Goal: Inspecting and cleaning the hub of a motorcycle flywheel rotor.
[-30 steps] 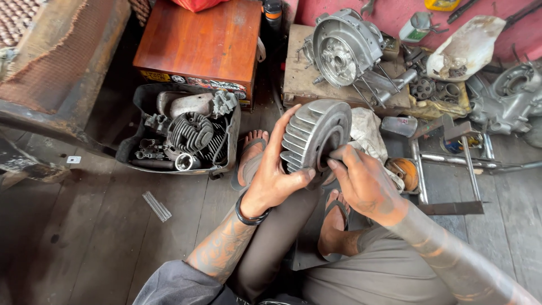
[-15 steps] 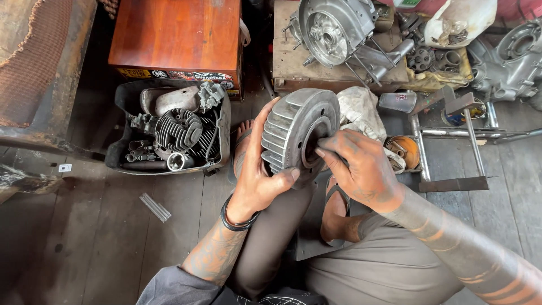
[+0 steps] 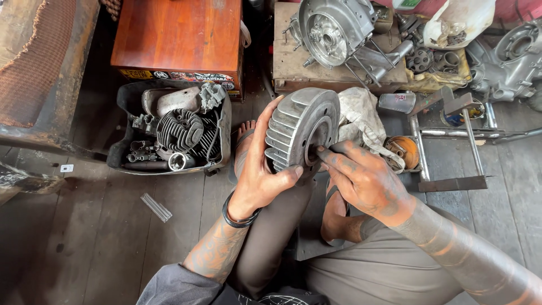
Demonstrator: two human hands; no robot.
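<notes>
Grey metal, finned all round its rim, the flywheel fan [image 3: 302, 133] sits upright above the person's bent knee, held between both hands. Nearest the camera come the grey trousers [image 3: 389, 277] and the two forearms. The left hand [image 3: 261, 172] wraps the finned rim, thumb pressed on the front edge and fingers curled behind, a dark bangle [image 3: 240, 212] at the wrist. The right hand [image 3: 364, 178] has its fingertips [image 3: 323, 153] bunched together and pushed into the central opening of the wheel; whether they pinch some small part there cannot be told. Compared with a second ago, the wheel sits much the same in the left hand, while the right fingers have closed in from the face towards the hub, so the work now looks centred on the bore rather than the fins. The view has also tipped a little, showing more of the floor to the left.

Just behind the wheel lies a dirty white rag [image 3: 361, 121], and beside it an orange bowl [image 3: 403, 151] of small parts. Farther left a black tub [image 3: 127, 152] holds a finned cylinder head [image 3: 179, 130]. Beyond stand a red-brown wooden box [image 3: 178, 36] and an engine casing [image 3: 330, 31] on a wooden block
</notes>
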